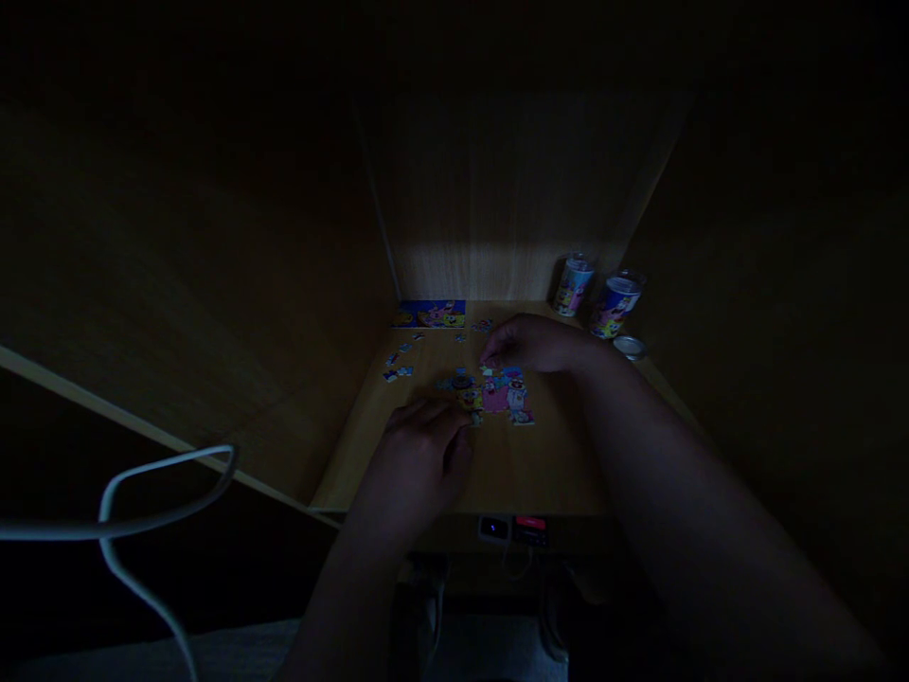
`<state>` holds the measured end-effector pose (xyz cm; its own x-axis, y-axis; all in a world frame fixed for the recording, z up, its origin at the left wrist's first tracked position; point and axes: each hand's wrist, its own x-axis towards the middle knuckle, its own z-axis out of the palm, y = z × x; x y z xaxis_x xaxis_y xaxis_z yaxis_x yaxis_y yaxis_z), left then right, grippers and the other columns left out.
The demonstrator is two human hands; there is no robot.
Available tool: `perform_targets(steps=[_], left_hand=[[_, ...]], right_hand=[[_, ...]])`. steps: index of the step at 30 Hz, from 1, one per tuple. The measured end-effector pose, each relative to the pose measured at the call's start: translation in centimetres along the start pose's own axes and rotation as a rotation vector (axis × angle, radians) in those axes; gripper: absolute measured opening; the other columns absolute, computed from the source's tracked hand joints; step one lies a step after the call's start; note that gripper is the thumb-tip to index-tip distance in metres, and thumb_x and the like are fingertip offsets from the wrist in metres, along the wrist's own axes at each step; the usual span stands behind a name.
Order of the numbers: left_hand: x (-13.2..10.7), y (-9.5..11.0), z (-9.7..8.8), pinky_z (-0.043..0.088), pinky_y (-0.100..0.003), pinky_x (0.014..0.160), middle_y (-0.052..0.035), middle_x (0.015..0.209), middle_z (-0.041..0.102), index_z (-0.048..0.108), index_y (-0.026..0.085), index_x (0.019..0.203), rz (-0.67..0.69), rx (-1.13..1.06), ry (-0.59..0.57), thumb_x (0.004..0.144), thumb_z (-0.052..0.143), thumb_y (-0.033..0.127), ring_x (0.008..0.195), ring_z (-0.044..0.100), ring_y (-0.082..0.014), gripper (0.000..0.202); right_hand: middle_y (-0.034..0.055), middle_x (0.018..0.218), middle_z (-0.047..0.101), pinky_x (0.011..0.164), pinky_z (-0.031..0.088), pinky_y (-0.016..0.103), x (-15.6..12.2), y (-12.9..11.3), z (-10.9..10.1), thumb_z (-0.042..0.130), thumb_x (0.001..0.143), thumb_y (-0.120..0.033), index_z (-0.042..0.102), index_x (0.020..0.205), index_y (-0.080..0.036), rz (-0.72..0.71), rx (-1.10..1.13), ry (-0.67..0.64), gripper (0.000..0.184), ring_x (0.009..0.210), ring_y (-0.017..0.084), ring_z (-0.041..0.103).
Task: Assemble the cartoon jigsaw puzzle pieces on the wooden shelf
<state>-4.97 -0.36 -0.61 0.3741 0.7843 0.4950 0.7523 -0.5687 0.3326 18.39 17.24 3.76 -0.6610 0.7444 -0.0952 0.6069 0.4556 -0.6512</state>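
Observation:
A partly joined cartoon jigsaw (497, 393) lies in the middle of a small wooden desk (540, 464) in dim light. My left hand (418, 450) rests on the desk at the puzzle's left edge, fingers curled toward a piece I cannot make out. My right hand (529, 343) hovers over the puzzle's far edge, fingertips pinched down on a piece there. Loose pieces (399, 365) lie scattered to the left, and a few more (483, 326) lie at the back.
A printed picture card (431, 314) lies at the back left. Two round printed tins (572, 284) (616, 305) stand at the back right, with a lid (629, 347) beside them. Wooden walls close in the desk. A white cable (142, 502) loops at the left.

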Motion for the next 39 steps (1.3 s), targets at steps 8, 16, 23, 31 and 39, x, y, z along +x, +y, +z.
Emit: perform_targets(steps=[8, 16, 23, 31, 39], left_hand=[[0.1, 0.0, 0.0, 0.059, -0.052, 0.093, -0.0068, 0.108, 0.081, 0.074, 0.023, 0.107, -0.016, 0.0, -0.007, 0.104, 0.063, 0.013, 0.104, 0.074, -0.0308, 0.015], [0.2, 0.5, -0.4, 0.057, -0.053, 0.097, -0.0063, 0.113, 0.081, 0.075, 0.023, 0.108, 0.0, 0.014, -0.051, 0.102, 0.066, 0.011, 0.109, 0.072, -0.0306, 0.016], [0.2, 1.4, -0.3, 0.055, -0.054, 0.099, -0.0069, 0.117, 0.081, 0.075, 0.023, 0.11, 0.026, 0.073, -0.066, 0.103, 0.067, 0.012, 0.11, 0.072, -0.0318, 0.015], [0.4, 2.6, 0.6, 0.051, -0.057, 0.111, -0.0066, 0.135, 0.08, 0.075, 0.023, 0.127, 0.08, 0.006, -0.107, 0.108, 0.067, 0.02, 0.123, 0.069, -0.032, 0.021], [0.2, 2.4, 0.3, 0.049, -0.06, 0.118, -0.0063, 0.148, 0.075, 0.072, 0.021, 0.139, 0.065, 0.02, -0.148, 0.106, 0.074, 0.026, 0.134, 0.065, -0.0334, 0.033]], right_hand=[[0.0003, 0.098, 0.087, 0.088, 0.058, 0.031, -0.5, -0.7, -0.2, 0.091, 0.084, -0.043, 0.089, 0.097, -0.027, 0.008, 0.128, -0.229, 0.02, 0.097, 0.024, 0.08], [-0.0008, 0.094, 0.086, 0.084, 0.056, 0.028, -1.0, -1.9, 0.3, 0.095, 0.079, -0.057, 0.09, 0.096, -0.027, -0.015, 0.126, -0.43, 0.035, 0.087, 0.02, 0.077], [-0.0002, 0.095, 0.087, 0.09, 0.057, 0.03, -1.2, -1.8, -0.2, 0.091, 0.084, -0.058, 0.091, 0.095, -0.027, 0.002, 0.054, -0.372, 0.033, 0.096, 0.024, 0.078], [0.0015, 0.099, 0.087, 0.081, 0.057, 0.029, -1.0, -1.3, -0.2, 0.088, 0.088, -0.048, 0.09, 0.098, -0.025, 0.033, -0.083, -0.227, 0.024, 0.095, 0.025, 0.079], [0.0016, 0.102, 0.087, 0.082, 0.058, 0.029, -1.0, -1.1, 0.0, 0.085, 0.092, -0.042, 0.088, 0.101, -0.025, 0.014, -0.089, -0.255, 0.019, 0.096, 0.024, 0.08]])
